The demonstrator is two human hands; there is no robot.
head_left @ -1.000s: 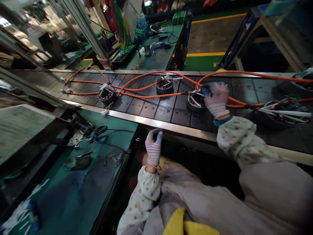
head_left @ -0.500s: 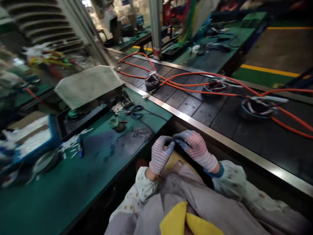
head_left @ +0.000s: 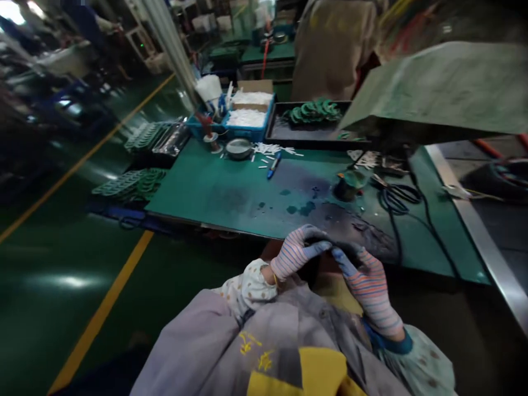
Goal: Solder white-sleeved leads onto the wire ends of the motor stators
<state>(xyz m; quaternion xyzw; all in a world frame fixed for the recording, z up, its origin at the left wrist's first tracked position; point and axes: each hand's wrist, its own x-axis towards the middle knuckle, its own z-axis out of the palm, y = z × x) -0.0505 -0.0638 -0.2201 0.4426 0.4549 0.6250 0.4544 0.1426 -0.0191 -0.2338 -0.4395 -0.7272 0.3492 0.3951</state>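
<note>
Striped work gloves cover both my hands, which meet fingertip to fingertip in front of my body, just short of the table's near edge. The fingers of my left hand (head_left: 300, 250) are curled, with the thumb pointing to the right. My right hand (head_left: 365, 275) is bent the same way, its thumb close to the left one. Dark glove fingertips hide whatever may lie between them; a small thing there cannot be made out. Nearest to the hands is the green tabletop (head_left: 231, 201) with dark stains. A small dark pot (head_left: 348, 186) stands beyond them.
A blue pen-like tool (head_left: 274, 165) lies by scattered white pieces (head_left: 270, 148) and a round metal dish (head_left: 239, 148). Behind are a blue bin (head_left: 247, 132) and a black tray (head_left: 284, 129) of green rings. A pale hood (head_left: 433, 88), coiled black cable (head_left: 398, 198) and metal-edged conveyor (head_left: 474, 225) stand right.
My view has swung left, from the conveyor with orange cables to the green table. My hands stay together in front of me and now stand by the table's near edge.
</note>
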